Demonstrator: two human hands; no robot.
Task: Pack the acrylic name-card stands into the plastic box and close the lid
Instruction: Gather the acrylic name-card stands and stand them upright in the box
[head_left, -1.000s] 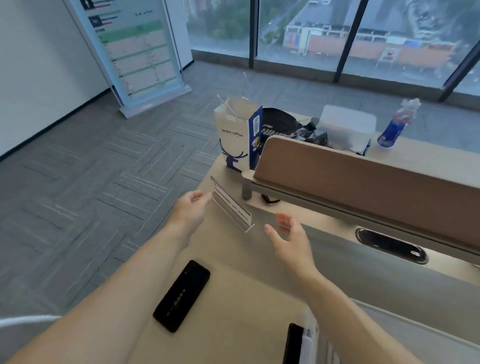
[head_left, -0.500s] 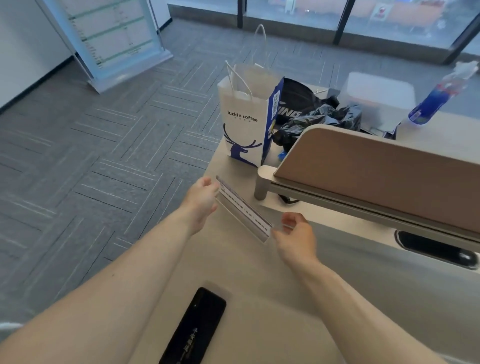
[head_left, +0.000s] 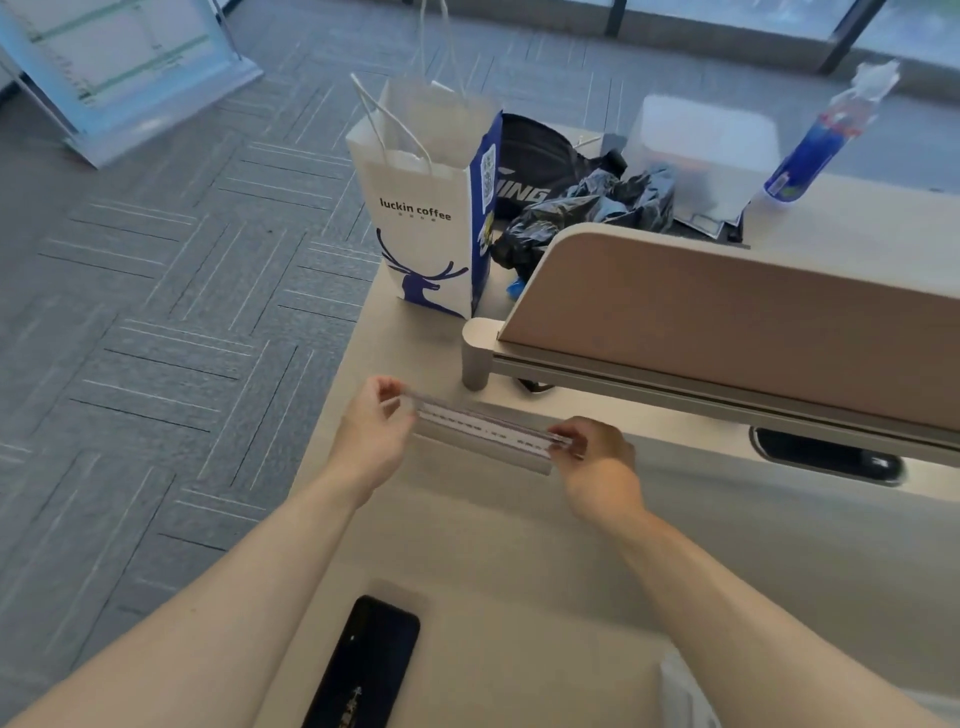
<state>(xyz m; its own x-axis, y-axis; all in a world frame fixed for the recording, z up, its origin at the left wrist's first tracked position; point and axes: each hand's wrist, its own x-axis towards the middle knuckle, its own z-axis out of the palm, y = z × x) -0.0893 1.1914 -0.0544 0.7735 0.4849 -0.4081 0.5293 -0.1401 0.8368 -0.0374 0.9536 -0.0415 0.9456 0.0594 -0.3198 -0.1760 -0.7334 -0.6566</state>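
Observation:
A clear acrylic name-card stand (head_left: 483, 434) with a white printed strip is held just above the beige desk (head_left: 519, 545), level and lengthwise. My left hand (head_left: 371, 436) pinches its left end. My right hand (head_left: 597, 457) pinches its right end. A translucent plastic box (head_left: 701, 140) with its lid on stands on the far side of the desk, behind the partition. Whether other stands are inside it is hidden.
A tan desk partition (head_left: 727, 322) on a grey post runs across the right. Behind it stand a white paper coffee bag (head_left: 426, 208), a black bag (head_left: 587, 202) and a blue bottle (head_left: 815, 145). A black phone (head_left: 369, 670) lies near me. Grey carpet lies left.
My right hand closed on the right end of the stand, which tilted from slanted to nearly level. The camera view moved forward and down over the desk.

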